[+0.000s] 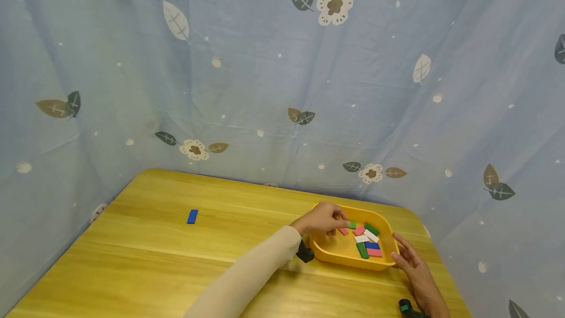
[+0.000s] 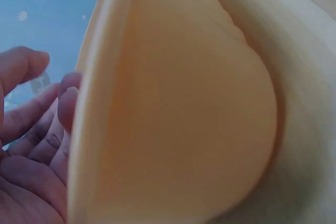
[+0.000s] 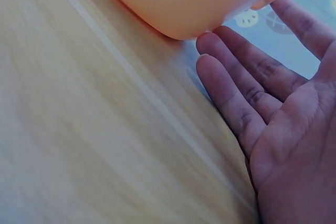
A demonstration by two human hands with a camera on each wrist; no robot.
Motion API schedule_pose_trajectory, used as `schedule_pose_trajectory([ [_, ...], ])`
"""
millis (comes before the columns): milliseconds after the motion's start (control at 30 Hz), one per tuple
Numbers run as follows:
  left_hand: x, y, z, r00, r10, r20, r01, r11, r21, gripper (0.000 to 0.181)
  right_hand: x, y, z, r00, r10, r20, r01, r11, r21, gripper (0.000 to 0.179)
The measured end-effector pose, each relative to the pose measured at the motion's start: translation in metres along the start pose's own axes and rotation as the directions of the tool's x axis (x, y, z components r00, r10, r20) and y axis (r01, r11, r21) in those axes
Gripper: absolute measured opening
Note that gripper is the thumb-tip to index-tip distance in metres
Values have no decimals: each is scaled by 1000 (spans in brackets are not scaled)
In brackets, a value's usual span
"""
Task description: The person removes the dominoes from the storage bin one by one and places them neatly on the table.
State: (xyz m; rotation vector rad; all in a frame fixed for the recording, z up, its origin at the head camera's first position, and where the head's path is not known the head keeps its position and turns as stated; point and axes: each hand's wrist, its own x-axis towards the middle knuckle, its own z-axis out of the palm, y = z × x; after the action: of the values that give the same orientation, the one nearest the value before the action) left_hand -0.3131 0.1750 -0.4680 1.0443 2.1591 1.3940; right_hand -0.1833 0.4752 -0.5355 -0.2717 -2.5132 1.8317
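Observation:
A yellow plastic basin stands on the wooden table, with flat green, pink, white and blue blocks inside. My left hand reaches over its left side, fingertips right at a light green block; whether they pinch it I cannot tell. In the left wrist view the basin's wall covers part of the left fingers. At the basin's right side, my right hand has its thumb and forefinger at the rim. The other right fingers extend nearly straight toward the outer wall in the right wrist view.
A single blue block lies on the table, far to the left of the basin. Behind the table hangs a pale blue curtain with flowers and leaves. Each wrist wears a black device.

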Motion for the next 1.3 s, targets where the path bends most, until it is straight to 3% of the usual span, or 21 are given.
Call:
schedule_pose_trajectory([
  [267, 13, -1, 13, 990, -121, -70, 121, 993, -8, 15, -1, 0, 0, 1000, 9, -17, -9, 1000, -3, 58],
  [433, 18, -2, 19, 976, -185, -114, 193, 979, 59, 26, -1, 0, 0, 1000, 1, -7, -1, 1000, 6, 58],
  [567, 19, -5, 25, 958, -251, -136, 269, 953, 138, 19, 0, -1, 3, 1000, -1, 6, 1, 1000, 21, 57],
  [667, 18, -6, 27, 948, -283, -147, 306, 935, 177, 43, 0, -2, 5, 1000, 3, 14, -3, 1000, 28, 58],
  [833, 18, -10, 31, 943, -278, -180, 313, 926, 209, 49, 0, -2, 6, 1000, 13, 13, -13, 999, 29, 60],
  [967, 21, -13, 35, 949, -243, -201, 293, 916, 276, 49, 0, -1, 5, 1000, 19, 5, -19, 999, 39, 59],
  [1200, 24, -13, 39, 960, -220, -175, 268, 903, 336, 19, 1, 3, 1, 1000, 10, -5, -10, 999, 42, 58],
  [1300, 25, -12, 39, 963, -219, -154, 262, 891, 372, 22, 2, 4, 0, 1000, 9, -5, -8, 999, 35, 58],
])
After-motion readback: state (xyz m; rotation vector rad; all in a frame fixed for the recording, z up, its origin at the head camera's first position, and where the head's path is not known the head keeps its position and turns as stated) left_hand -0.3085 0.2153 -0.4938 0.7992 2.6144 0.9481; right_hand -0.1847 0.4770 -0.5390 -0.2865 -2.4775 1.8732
